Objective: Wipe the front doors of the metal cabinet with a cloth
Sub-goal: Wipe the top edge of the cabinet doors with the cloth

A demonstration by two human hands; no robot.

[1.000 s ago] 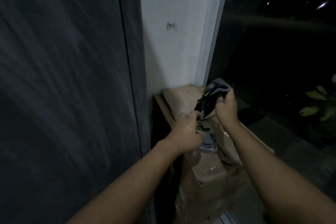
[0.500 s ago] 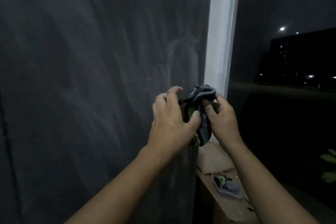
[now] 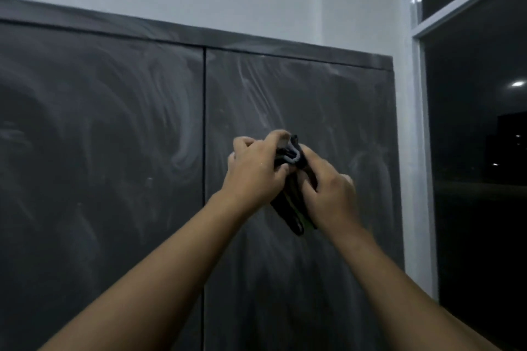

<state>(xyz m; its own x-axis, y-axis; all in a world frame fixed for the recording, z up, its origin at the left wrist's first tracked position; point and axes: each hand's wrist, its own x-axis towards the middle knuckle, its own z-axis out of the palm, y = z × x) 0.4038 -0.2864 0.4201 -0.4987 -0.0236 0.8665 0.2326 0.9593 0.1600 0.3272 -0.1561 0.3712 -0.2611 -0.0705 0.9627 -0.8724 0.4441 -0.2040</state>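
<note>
I'm at prep, I judge: L hand (image 3: 253,171) and R hand (image 3: 328,188), fingers curled, both grip the bunched cloth (image 3: 295,218) before the rt cabinet door (image 3: 342,111); contact w/ door unclear. Next needs the cloth pressed flat, then strokes toward 12 o'clock over the smears (image 3: 256,94).

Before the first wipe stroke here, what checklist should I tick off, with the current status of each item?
1. Cloth gripped by left hand and right hand: ok.
2. Cloth gathered into a tidy pad: not ok, a tail hangs below the hands.
3. Cloth touching the right door: cannot tell.
4. Doors shut, seam narrow and straight: ok.
5. Door faces free of streaks: not ok, right door and left door show pale swirls.
</note>
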